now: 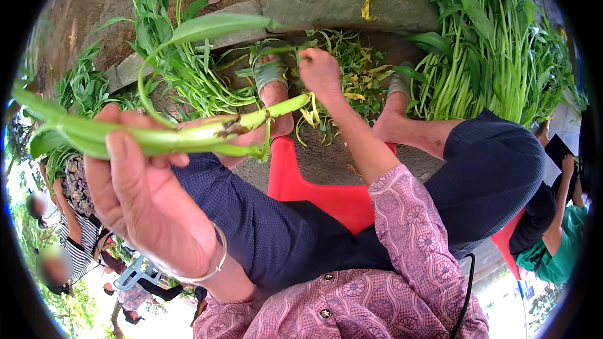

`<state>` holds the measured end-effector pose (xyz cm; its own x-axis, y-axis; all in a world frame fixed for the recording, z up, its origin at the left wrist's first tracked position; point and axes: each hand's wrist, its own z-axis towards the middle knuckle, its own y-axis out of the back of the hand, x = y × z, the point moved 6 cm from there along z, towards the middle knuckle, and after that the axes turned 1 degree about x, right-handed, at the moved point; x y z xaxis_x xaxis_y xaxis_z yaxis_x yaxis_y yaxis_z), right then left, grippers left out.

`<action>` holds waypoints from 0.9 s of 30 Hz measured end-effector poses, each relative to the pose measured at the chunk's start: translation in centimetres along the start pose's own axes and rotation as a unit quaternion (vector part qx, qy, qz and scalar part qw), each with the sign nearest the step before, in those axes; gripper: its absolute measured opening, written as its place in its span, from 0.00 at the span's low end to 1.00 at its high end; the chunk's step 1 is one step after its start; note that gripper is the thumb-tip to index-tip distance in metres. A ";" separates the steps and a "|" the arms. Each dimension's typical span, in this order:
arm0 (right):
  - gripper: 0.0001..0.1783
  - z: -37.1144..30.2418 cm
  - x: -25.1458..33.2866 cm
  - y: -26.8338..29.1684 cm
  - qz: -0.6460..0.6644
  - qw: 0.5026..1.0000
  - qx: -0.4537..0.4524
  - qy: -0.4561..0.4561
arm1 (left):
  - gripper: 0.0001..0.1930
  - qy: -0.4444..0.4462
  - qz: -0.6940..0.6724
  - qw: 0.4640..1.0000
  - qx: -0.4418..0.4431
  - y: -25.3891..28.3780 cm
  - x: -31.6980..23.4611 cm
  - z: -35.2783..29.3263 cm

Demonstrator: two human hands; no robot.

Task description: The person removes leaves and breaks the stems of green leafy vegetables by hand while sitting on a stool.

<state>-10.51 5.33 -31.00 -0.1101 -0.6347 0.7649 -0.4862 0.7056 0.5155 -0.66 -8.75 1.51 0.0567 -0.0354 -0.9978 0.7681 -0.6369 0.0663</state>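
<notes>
Held up close on the left, my left hand (154, 204) grips a thick green stalk of leafy greens, which looks like water spinach (182, 140), between thumb and fingers. Brown, damaged patches mark the stalk toward its cut end, and one long leaf arches above it. My right hand (321, 74) is closed, farther off over the ground between my feet. Whatever its fingers may pinch is too small to make out. Below that hand lies a litter of green and yellow leaf scraps (358, 63).
A large bundle of the greens (483, 56) rests at the right, another bundle (195, 69) at the left. Stone kerb blocks (348, 9) run behind the scraps. I sit on a red plastic stool (314, 188). Other people sit at both sides, one in a green top (561, 254).
</notes>
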 end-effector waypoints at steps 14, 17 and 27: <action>0.12 -7.6 14.4 20.3 0.222 0.963 0.144 0.051 | 0.11 0.039 -0.104 0.988 0.103 -1.8 1.2 -1.8; 0.12 -11.5 16.3 22.0 0.241 0.960 0.128 0.063 | 0.12 0.062 -0.112 0.982 0.135 -2.2 1.6 -2.3; 0.06 -17.2 18.5 19.5 0.416 0.902 0.074 0.091 | 0.11 0.073 -0.071 0.978 0.181 -4.4 2.8 -3.4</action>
<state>-7.15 12.78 -0.20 -0.3527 0.1676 0.9206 -0.4122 0.8554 -0.3136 -1.71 -3.42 -1.57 0.0767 0.1660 -0.9831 0.4994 -0.8598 -0.1062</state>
